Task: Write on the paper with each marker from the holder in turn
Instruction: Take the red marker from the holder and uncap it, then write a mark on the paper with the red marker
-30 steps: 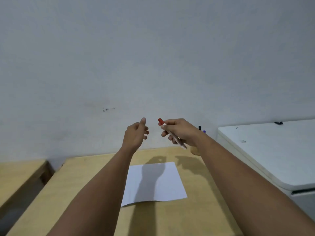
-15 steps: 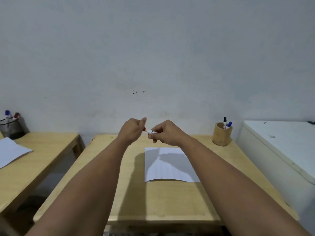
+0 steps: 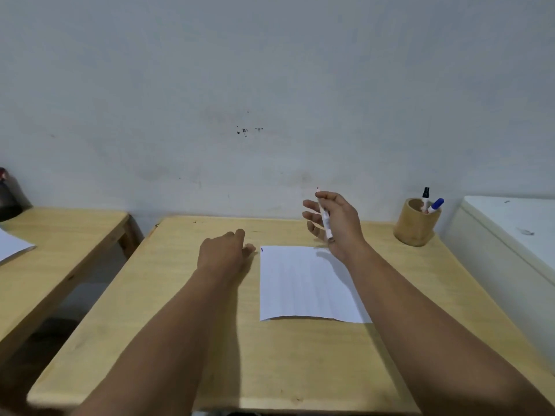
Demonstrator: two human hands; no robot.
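Wooden table [image 3: 168, 340]: right hand [image 3: 339, 225] grips marker [image 3: 324, 216] above paper [image 3: 300, 283]; left hand [image 3: 223, 255] curled, unclear.

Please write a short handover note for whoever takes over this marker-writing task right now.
Right hand: raised above the desk, holding a white marker roughly upright; its tip looks uncapped.
Left hand: lowered at the desk just left of the paper, fingers curled; whether it hides the cap cannot be told.
Holder: at the back right of the desk, with a black-capped marker and a blue-capped marker in it.
Done: one tiny mark shows at the paper's top left corner.
Left: write with the held marker, then the two in the holder.
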